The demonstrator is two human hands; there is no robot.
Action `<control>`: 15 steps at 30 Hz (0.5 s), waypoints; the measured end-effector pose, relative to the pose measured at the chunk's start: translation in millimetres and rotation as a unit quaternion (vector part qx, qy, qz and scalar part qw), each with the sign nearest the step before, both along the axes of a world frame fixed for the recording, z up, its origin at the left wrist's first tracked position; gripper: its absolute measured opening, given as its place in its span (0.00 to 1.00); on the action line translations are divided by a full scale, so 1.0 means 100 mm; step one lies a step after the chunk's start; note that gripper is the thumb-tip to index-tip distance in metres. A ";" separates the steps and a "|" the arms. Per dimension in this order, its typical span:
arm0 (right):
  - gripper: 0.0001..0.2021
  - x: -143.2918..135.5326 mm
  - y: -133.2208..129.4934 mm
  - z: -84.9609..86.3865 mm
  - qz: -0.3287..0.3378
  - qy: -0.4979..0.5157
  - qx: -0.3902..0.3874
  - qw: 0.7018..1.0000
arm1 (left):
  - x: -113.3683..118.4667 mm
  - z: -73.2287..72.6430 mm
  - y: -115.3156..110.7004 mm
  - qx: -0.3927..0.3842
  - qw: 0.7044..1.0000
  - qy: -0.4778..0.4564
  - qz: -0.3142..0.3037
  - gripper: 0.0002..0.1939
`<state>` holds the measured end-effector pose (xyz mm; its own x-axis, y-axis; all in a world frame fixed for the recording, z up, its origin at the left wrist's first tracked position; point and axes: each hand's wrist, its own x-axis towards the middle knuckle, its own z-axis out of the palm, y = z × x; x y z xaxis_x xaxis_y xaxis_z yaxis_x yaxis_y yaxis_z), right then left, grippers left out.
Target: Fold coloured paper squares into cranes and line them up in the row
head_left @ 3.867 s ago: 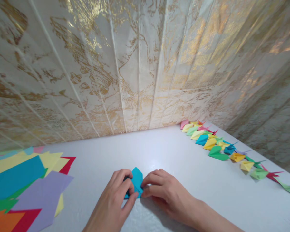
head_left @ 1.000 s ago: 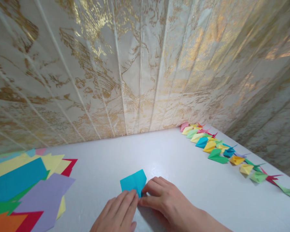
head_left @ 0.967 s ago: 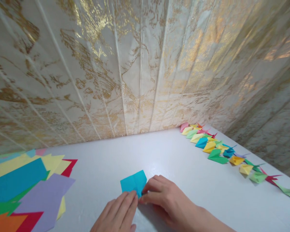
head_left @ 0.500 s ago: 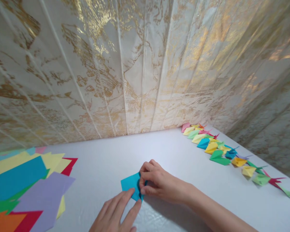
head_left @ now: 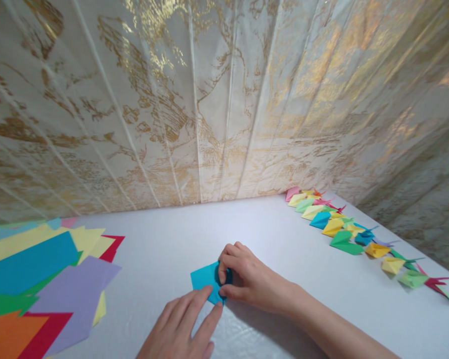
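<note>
A small folded piece of blue paper (head_left: 204, 277) lies on the white table in front of me. My right hand (head_left: 243, 274) is curled over its right side, thumb and fingers gripping the edge there. Part of that edge is hidden behind the fingers. From the near side, my left hand (head_left: 187, 319) reaches in with its fingers stretched out and apart. Two of its fingertips rest on the lower part of the blue paper, holding nothing between them.
Coloured sheets are fanned on the left, among them a purple sheet (head_left: 77, 294) and an orange sheet (head_left: 7, 336). Rows of folded paper pieces, including a green one (head_left: 346, 243), line the right side. A gold-patterned curtain (head_left: 209, 124) hangs behind the white table (head_left: 164, 239).
The view has shifted slightly. My right thumb and fingers sit a little further apart on the paper's right edge, while the left fingertips stay on its lower part.
</note>
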<state>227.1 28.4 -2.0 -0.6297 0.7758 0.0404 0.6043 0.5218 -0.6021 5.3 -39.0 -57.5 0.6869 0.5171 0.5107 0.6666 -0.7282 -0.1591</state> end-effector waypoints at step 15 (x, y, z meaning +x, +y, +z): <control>0.06 0.10 0.05 -0.08 0.080 0.078 0.008 0.994 | 0.00 -0.03 -0.01 -0.040 0.999 0.007 0.009 0.25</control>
